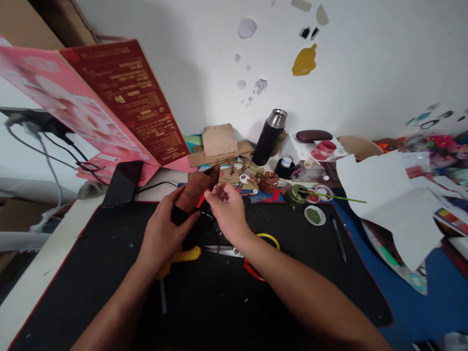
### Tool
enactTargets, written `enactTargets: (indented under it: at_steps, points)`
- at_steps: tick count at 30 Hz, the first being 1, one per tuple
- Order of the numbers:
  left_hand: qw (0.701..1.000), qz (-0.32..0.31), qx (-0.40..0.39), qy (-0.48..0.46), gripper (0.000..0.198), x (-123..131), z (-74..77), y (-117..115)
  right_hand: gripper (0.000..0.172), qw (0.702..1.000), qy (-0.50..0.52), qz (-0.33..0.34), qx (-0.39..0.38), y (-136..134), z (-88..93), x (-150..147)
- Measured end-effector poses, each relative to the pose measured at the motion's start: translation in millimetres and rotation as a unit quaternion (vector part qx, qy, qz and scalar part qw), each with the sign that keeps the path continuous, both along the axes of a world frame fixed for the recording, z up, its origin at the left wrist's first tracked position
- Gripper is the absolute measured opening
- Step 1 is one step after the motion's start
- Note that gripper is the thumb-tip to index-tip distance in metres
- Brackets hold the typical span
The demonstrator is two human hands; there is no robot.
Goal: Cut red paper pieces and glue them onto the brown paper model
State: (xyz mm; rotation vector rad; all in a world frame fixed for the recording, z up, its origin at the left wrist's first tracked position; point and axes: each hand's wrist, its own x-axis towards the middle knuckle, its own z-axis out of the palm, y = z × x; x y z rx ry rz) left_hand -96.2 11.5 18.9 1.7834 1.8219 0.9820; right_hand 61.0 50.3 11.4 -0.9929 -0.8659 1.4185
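Observation:
A brown object, roughly tube-shaped with a dark end, tilts in my left hand, whose fingers wrap round its near side. My right hand is closed in a pinch at a narrow red strip, which lies against or just in front of the brown object; whether they touch I cannot tell. Below my left hand is a yellow glue gun, partly hidden by the wrist. Scissors with yellow and red handles lie on the black mat, partly under my right forearm.
Behind my hands are cardboard scraps, a black flask, a brown paint jar and a green paint jar with a brush across it. A pen lies right. A phone leans by a pink box at left.

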Motion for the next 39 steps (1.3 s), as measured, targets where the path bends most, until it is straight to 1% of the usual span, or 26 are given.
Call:
enactTargets:
  at_steps: [6, 22, 27, 33, 39]
  points:
    - [1.0, 0.002, 0.003, 0.008, 0.069, 0.2, -1.0, 0.4, 0.035, 1.0, -0.008, 0.006, 0.0, 0.3, -0.1, 1.2]
    - [1.0, -0.004, 0.021, 0.012, 0.067, -0.6, -5.5, 0.1, 0.034, 1.0, 0.004, -0.007, 0.015, 1.0, -5.3, 0.2]
    - [1.0, -0.01, 0.02, 0.021, 0.067, 0.0, -4.5, -0.7, 0.034, 1.0, 0.004, -0.008, 0.014, 1.1, -5.8, 0.6]
    - [0.998, -0.014, 0.034, 0.042, 0.064, 2.5, -2.3, -1.1, 0.031, 1.0, 0.004, -0.005, 0.014, 1.2, -5.9, 0.9]
    - [0.994, -0.019, 0.064, 0.09, 0.062, 2.3, -3.9, -1.1, 0.032, 1.0, -0.003, -0.01, 0.019, 2.3, -8.0, 0.1]
